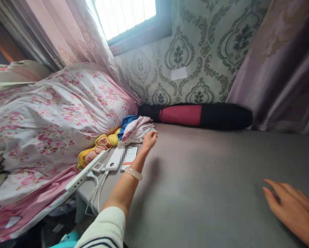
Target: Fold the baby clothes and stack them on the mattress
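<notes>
My left hand [150, 138] reaches forward over the grey surface, with its fingers curled closed at the right edge of a small pile of folded clothes [137, 130]. The pile has pink-and-white patterned cloth on top and a blue piece behind. Whether the fingers hold any of the cloth is hidden. A pale bangle [133, 173] circles the left wrist. My right hand [294, 210] is at the lower right, fingers apart, holding nothing, low over the grey surface [208, 186].
Left of my arm lie a white power bank [115, 159], a phone [129, 158], a power strip [86, 172] with white cables [95, 196], and a yellow plush toy [88, 156]. A long black-and-red bag [181, 115] lies along the wall. A floral quilt [51, 113] covers the left side.
</notes>
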`<move>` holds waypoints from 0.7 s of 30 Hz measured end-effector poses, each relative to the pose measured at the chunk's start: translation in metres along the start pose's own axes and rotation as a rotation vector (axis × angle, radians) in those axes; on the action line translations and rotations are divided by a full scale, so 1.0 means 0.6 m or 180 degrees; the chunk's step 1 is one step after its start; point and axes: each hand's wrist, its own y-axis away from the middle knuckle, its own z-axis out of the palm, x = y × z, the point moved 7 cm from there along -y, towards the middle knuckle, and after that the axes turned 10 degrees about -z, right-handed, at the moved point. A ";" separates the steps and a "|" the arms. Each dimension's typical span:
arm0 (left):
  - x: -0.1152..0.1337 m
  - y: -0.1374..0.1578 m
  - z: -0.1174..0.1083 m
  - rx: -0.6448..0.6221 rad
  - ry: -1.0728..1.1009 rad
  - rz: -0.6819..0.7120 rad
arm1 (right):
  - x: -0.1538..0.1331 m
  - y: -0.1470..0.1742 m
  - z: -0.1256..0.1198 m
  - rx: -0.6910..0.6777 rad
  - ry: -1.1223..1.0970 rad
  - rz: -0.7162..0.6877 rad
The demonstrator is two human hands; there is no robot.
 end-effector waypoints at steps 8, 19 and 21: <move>-0.017 -0.032 -0.201 0.1930 -0.2271 0.0126 | -0.082 0.029 0.040 -0.0473 -0.0017 -0.0446; -0.059 -0.086 -0.249 0.1618 -0.0757 -0.0339 | -0.090 0.035 0.043 -0.0503 0.0479 -0.0593; -0.050 -0.101 -0.249 0.1617 -0.0536 -0.0246 | -0.090 0.035 0.043 -0.0482 0.0503 -0.0620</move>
